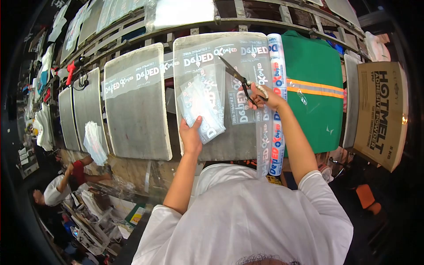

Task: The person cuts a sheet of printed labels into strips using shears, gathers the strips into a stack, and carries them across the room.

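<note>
Glossy clear plastic film (204, 104) with printed lettering, dark metal scissors (236, 76), matt grey boards (138, 104) with a rough, worn face, smooth green cloth (316, 62), matt brown cardboard box (380, 112)

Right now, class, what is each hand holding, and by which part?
The right hand grips the scissors by their handles. The left hand holds a stack of printed film sheets by its lower edge.
</note>
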### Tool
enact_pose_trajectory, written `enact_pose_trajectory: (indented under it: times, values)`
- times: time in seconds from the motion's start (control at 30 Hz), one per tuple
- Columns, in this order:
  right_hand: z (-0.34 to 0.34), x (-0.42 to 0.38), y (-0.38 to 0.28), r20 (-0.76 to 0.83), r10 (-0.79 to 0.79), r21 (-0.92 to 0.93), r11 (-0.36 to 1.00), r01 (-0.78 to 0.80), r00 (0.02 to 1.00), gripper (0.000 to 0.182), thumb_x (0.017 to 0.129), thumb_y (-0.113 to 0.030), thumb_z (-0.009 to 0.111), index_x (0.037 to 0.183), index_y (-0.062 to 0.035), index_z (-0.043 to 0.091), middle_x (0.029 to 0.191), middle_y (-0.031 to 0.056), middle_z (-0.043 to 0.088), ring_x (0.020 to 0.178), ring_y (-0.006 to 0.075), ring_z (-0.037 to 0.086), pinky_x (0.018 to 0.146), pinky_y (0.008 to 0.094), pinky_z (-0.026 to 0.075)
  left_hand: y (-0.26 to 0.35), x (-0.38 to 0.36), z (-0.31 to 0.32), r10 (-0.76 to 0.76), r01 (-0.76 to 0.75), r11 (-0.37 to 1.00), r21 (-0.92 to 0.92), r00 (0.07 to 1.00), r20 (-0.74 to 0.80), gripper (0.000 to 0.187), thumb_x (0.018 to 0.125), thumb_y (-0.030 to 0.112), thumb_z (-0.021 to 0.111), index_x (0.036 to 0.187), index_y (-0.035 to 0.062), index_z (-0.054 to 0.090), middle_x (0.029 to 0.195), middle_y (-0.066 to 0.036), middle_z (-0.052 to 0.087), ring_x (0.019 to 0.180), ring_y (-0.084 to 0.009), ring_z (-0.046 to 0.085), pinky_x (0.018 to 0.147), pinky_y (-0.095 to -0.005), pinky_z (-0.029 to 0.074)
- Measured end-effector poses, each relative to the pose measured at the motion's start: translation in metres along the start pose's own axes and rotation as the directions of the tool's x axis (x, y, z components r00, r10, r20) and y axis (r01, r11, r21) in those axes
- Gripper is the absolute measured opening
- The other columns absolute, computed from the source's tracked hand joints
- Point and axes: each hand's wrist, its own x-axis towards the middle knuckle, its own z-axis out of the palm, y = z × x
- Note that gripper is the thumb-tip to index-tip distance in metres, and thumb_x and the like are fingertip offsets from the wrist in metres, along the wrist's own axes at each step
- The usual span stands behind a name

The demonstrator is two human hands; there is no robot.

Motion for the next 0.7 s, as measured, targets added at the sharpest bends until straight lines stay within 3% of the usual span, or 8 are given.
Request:
enact_pose_trajectory:
  times: [0.17, 0.27, 0.33, 0.47, 0.53, 0.6, 0.63, 0.7]
  values:
    - [-0.021, 0.019, -0.011, 0.035, 0.033, -0.043, 0.999, -0.032, 0.999, 0.074, 0.093, -0.069, 0.041, 0.137, -0.0108, 0.050, 0.068, 0.0037, 0.061, 0.054, 0.0059, 0.055, 0.045, 0.0181, 0.030, -0.001, 0.007, -0.013, 0.039, -0.038, 0.996, -0.081, 0.999, 0.002, 0.034, 0.088, -0.005, 0.064, 0.122, -0.0025, 0.055, 0.116, -0.011, 0.065, 0.102, -0.0181, 0.063, 0.092, -0.0327, 0.048]
    - [-0.024, 0.022, -0.022, 0.027, 0.042, -0.135, 0.990, -0.038, 0.999, 0.074, 0.091, -0.070, 0.045, 0.136, -0.0122, 0.053, 0.065, 0.0010, 0.058, 0.052, 0.0053, 0.053, 0.044, 0.0186, 0.031, 0.001, 0.006, -0.021, -0.024, 0.034, 0.991, -0.131, 0.997, 0.075, 0.034, 0.089, -0.004, 0.064, 0.123, -0.0022, 0.056, 0.117, -0.010, 0.065, 0.103, -0.0176, 0.062, 0.092, -0.0322, 0.048]
    - [-0.032, 0.027, -0.024, 0.038, 0.047, -0.204, 0.978, -0.038, 0.998, 0.072, 0.090, -0.070, 0.048, 0.136, -0.0152, 0.055, 0.063, -0.0009, 0.057, 0.050, 0.0049, 0.053, 0.042, 0.0190, 0.033, -0.001, 0.009, -0.028, 0.054, -0.043, 0.993, -0.111, 0.993, 0.103, 0.036, 0.088, -0.003, 0.065, 0.123, -0.0021, 0.056, 0.119, -0.010, 0.065, 0.106, -0.0174, 0.062, 0.093, -0.0318, 0.048]
    - [-0.049, 0.038, -0.039, 0.050, 0.110, -0.239, 0.966, -0.095, 0.993, 0.063, 0.092, -0.062, 0.053, 0.134, -0.0158, 0.058, 0.064, -0.0012, 0.059, 0.050, 0.0041, 0.053, 0.042, 0.0179, 0.033, 0.000, 0.012, -0.038, 0.041, -0.023, 0.989, -0.144, 0.992, 0.122, 0.035, 0.088, -0.003, 0.066, 0.122, -0.0021, 0.057, 0.117, -0.011, 0.066, 0.102, -0.0169, 0.063, 0.091, -0.0311, 0.050]
    - [-0.061, 0.043, -0.049, 0.074, 0.136, -0.245, 0.963, -0.114, 0.988, 0.060, 0.093, -0.059, 0.054, 0.134, -0.0154, 0.058, 0.064, -0.0013, 0.059, 0.050, 0.0039, 0.053, 0.042, 0.0177, 0.033, 0.001, 0.013, -0.045, -0.092, 0.111, 0.991, -0.069, 0.967, 0.237, 0.032, 0.086, -0.004, 0.066, 0.118, -0.0022, 0.059, 0.110, -0.010, 0.068, 0.095, -0.0158, 0.066, 0.085, -0.0303, 0.053]
    - [-0.070, 0.047, -0.066, 0.056, 0.188, -0.306, 0.938, -0.163, 0.981, 0.055, 0.094, -0.053, 0.057, 0.131, -0.0123, 0.061, 0.064, -0.0014, 0.060, 0.050, 0.0038, 0.052, 0.042, 0.0178, 0.035, 0.000, 0.014, -0.047, -0.127, 0.144, 0.988, -0.054, 0.960, 0.249, 0.031, 0.086, -0.004, 0.067, 0.116, -0.0022, 0.060, 0.107, -0.010, 0.069, 0.092, -0.0154, 0.066, 0.083, -0.0299, 0.054]
    - [-0.068, 0.046, -0.080, 0.034, 0.207, -0.387, 0.905, -0.178, 0.978, 0.064, 0.089, -0.059, 0.060, 0.131, -0.0094, 0.060, 0.059, -0.0005, 0.055, 0.045, 0.0056, 0.047, 0.039, 0.0208, 0.033, 0.000, 0.015, -0.048, -0.159, 0.174, 0.984, -0.037, 0.952, 0.262, 0.030, 0.085, -0.005, 0.067, 0.114, -0.0021, 0.061, 0.105, -0.009, 0.070, 0.090, -0.0149, 0.067, 0.080, -0.0296, 0.055]
    - [-0.096, 0.062, -0.080, 0.057, 0.177, -0.470, 0.873, -0.130, 0.983, 0.059, 0.087, -0.053, 0.067, 0.125, -0.0085, 0.064, 0.059, 0.0002, 0.056, 0.044, 0.0053, 0.048, 0.039, 0.0214, 0.036, -0.002, 0.018, -0.051, -0.149, 0.157, 0.987, -0.012, 0.955, 0.257, 0.029, 0.085, -0.004, 0.068, 0.113, -0.0022, 0.062, 0.104, -0.009, 0.070, 0.090, -0.0147, 0.067, 0.080, -0.0295, 0.055]
